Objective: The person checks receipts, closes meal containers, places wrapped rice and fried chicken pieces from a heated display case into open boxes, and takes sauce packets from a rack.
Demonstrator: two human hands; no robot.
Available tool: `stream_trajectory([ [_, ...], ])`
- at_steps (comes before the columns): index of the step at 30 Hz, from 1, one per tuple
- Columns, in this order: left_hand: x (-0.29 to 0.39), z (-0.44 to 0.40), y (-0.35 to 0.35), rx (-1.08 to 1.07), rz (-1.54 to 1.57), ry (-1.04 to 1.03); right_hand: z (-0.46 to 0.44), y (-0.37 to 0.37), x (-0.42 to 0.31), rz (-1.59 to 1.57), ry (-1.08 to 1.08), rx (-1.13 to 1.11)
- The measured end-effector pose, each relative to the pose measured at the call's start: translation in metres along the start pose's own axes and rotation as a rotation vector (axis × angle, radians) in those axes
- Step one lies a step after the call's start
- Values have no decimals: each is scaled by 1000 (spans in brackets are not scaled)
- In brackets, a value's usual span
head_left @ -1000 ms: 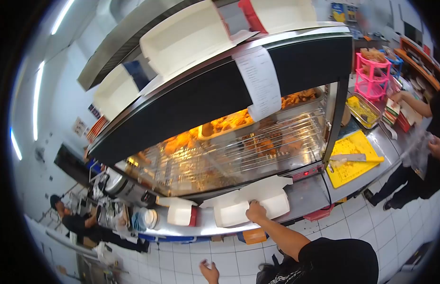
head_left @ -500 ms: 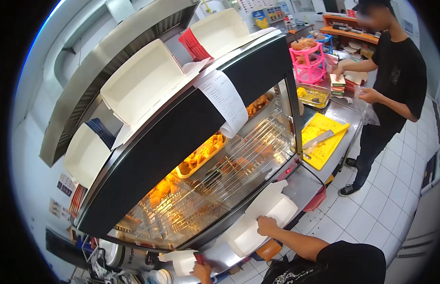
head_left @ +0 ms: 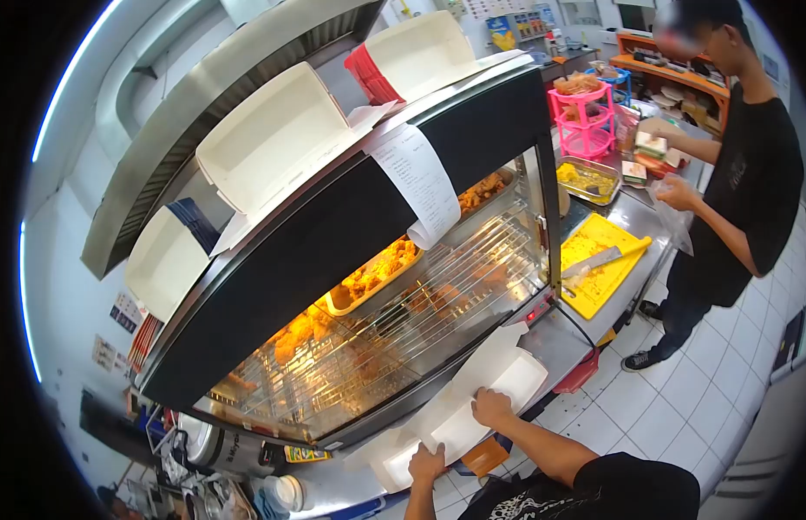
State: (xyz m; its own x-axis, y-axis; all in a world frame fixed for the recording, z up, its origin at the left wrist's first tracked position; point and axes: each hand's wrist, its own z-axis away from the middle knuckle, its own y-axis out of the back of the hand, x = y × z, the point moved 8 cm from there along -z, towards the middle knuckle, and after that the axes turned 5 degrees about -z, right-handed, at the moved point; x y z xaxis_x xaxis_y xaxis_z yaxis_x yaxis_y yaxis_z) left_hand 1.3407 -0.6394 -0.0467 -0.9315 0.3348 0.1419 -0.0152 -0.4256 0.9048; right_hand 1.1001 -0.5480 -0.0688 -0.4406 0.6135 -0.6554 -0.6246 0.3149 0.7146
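Observation:
A large white paper food box [head_left: 517, 379] stands with its lid up on the steel counter in front of the warmer. My right hand [head_left: 492, 407] is closed on its near wall, fingers reaching over the rim. To the left, a smaller white paper food box [head_left: 395, 469] sits against the large box's left end. My left hand [head_left: 427, 464] grips the smaller box at its right side, with fingers bent over the edge. No food shows inside either box.
A glass food warmer [head_left: 403, 325] holds fried chicken in trays and on racks. Open boxes [head_left: 273, 139] and a hanging receipt [head_left: 416, 182] are on top. To the right lie a yellow cutting board [head_left: 600, 264] and knife [head_left: 593, 260]. A co-worker [head_left: 750, 191] holds a plastic bag [head_left: 673, 221].
My left hand has brought the small box rightward, up to the large one. My right hand stays on the large box. The co-worker has lifted small boxes off the stack.

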Motion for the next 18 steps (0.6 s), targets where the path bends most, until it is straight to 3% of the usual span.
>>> stream_trajectory([
  [2,-3,-24,-23,70,-26,-42,-11,-10,9,-7,2,-24],
  [9,14,-31,-4,170,-99,127,-21,1,6,-43,24,-74],
  [12,9,-37,-4,155,-69,143,-18,20,-7,9,66,-210],
  [18,19,-16,-12,172,-29,160,-19,15,3,132,122,-198],
])
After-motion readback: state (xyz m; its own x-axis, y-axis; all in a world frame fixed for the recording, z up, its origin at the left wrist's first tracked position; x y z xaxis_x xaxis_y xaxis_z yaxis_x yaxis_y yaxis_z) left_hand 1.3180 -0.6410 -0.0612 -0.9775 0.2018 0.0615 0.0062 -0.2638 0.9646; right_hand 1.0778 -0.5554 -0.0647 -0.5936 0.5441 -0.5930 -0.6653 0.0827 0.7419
